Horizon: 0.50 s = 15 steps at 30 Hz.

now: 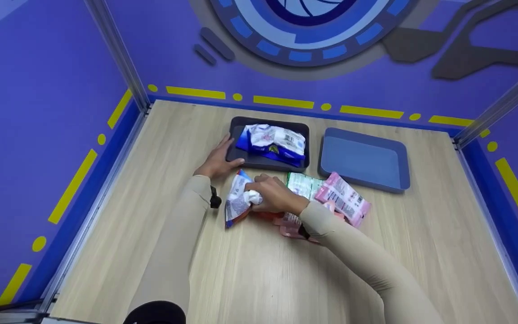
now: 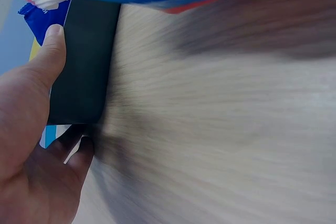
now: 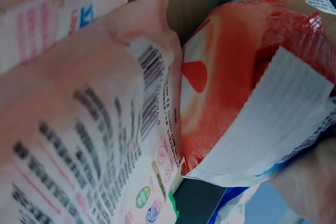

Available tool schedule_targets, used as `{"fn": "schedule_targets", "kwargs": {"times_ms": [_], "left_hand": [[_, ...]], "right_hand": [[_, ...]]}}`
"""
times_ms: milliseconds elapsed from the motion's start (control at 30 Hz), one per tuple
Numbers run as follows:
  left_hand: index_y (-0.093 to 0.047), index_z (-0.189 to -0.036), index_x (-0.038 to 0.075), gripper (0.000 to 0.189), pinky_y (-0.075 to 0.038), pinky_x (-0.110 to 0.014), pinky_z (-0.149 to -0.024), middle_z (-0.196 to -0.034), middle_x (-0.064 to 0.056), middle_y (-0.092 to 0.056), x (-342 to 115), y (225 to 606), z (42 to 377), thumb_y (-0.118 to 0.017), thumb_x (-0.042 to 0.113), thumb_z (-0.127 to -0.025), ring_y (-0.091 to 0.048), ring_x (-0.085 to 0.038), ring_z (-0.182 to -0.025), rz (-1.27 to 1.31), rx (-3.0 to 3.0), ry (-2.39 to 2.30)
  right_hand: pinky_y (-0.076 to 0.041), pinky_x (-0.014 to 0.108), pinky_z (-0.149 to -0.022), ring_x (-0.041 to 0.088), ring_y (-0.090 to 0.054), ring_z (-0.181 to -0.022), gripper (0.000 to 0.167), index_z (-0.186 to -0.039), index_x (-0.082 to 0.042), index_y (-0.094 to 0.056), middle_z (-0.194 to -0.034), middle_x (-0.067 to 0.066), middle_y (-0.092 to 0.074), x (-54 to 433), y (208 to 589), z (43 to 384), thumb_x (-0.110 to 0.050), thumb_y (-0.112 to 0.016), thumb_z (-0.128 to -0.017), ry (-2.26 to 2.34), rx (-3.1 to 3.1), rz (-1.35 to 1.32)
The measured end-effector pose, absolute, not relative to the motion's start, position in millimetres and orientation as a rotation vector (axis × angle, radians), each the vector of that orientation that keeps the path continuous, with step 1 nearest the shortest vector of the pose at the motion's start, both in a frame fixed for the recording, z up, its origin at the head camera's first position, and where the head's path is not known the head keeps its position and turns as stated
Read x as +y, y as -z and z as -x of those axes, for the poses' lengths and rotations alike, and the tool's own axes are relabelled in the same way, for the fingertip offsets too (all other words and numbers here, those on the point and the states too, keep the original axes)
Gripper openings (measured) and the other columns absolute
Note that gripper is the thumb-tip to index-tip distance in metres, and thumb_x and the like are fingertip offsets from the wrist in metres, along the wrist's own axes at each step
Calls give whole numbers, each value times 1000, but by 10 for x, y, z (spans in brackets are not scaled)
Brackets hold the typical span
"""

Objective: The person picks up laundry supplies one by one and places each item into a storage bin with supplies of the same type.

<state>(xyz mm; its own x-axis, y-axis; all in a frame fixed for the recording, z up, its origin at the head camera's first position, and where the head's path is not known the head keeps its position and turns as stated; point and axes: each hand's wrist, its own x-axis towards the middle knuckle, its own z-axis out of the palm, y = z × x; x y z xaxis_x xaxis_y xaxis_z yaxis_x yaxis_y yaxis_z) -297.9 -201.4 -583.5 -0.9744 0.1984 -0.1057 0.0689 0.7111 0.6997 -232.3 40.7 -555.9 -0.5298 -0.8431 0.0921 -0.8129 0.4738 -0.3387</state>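
My left hand (image 1: 217, 159) rests against the near left corner of a dark tray (image 1: 271, 120), thumb along the front rim and fingers along the outer side. In the left wrist view the thumb (image 2: 51, 53) lies over the rim. My right hand (image 1: 273, 193) grips a snack bag (image 1: 237, 200) with a white printed back and red-orange front, its top bunched between the fingers. This bag stands tilted just in front of the tray. In the tray lies a blue and white snack bag (image 1: 278, 137). Beside my right wrist are pink packets (image 1: 343, 198).
A blue-grey tray (image 1: 398, 177) stands to the right of the dark one. A green and white packet (image 1: 304, 184) lies in front of the trays, partly under a pink one. Purple panels (image 1: 502, 103) enclose the wooden table (image 1: 259, 274) at the back and sides.
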Motion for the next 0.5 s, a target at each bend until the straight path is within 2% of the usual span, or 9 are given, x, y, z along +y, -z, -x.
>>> {"fn": "schedule_targets", "kwargs": {"times_ms": [500], "left_hand": [[-21,-164,5,87,-18,-44,-126,-173,-9,-4,-2005,5835,2975,-67,42,-99,-10,-29,-158,-224,2755,-1111]], "right_hand": [[-44,31,-63,16,-55,-83,35,-108,-20,-70,-94,0,-59,470,5524,2337,-27,-86,-78,591,2599,1479]]}}
